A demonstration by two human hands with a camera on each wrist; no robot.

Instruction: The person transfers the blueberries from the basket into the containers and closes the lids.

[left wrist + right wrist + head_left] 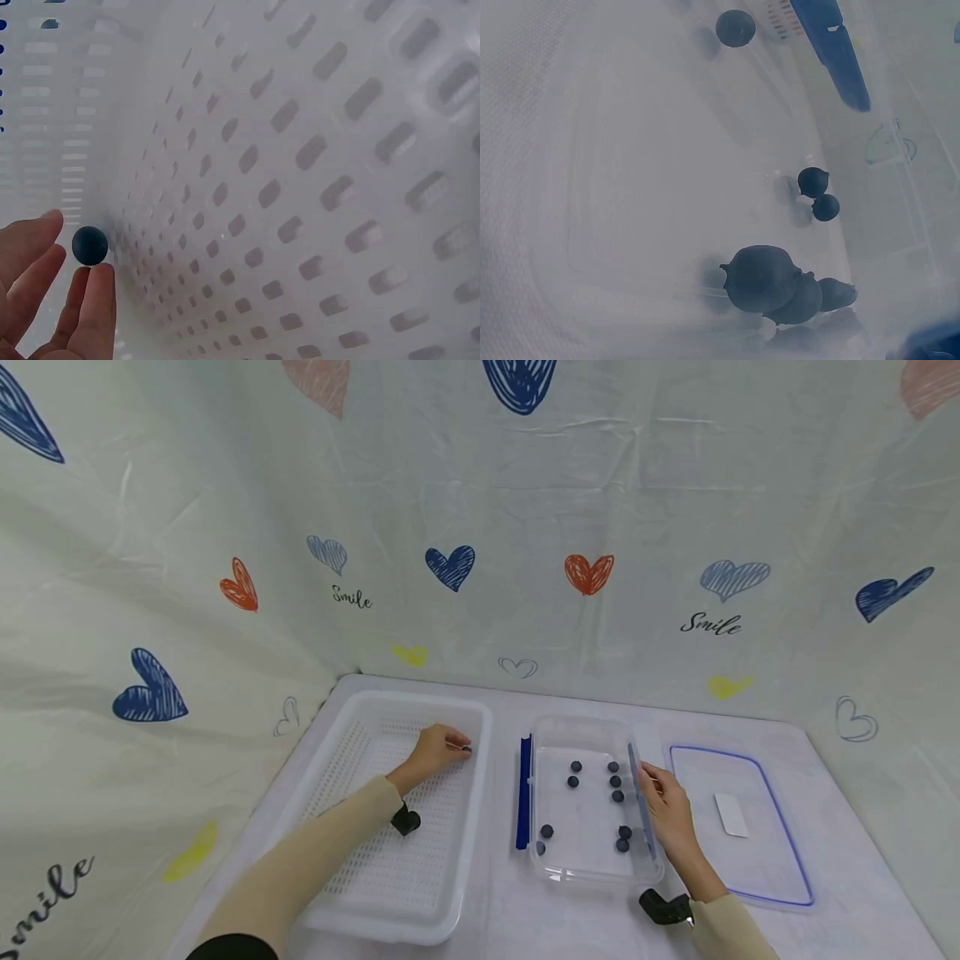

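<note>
My left hand (433, 750) reaches into a white perforated basket (486, 793), near its right wall. In the left wrist view its fingertips (46, 225) surround a dark blueberry (90, 245). One fingertip meets the berry from below, while a narrow gap shows on its left side. My right hand (670, 806) holds the upright flap (642, 802) on the right side of a clear plastic container (592, 878). Several blueberries (576, 767) lie in that container, some in small clusters (761, 277). The right fingers are out of sight in the right wrist view.
To the right of the container lies a clear lid with a blue seal (780, 810), a white rectangle on it. A blue clip flap (523, 793) hangs off the container's left side. A heart-printed curtain (517, 510) backs the white table (832, 860).
</note>
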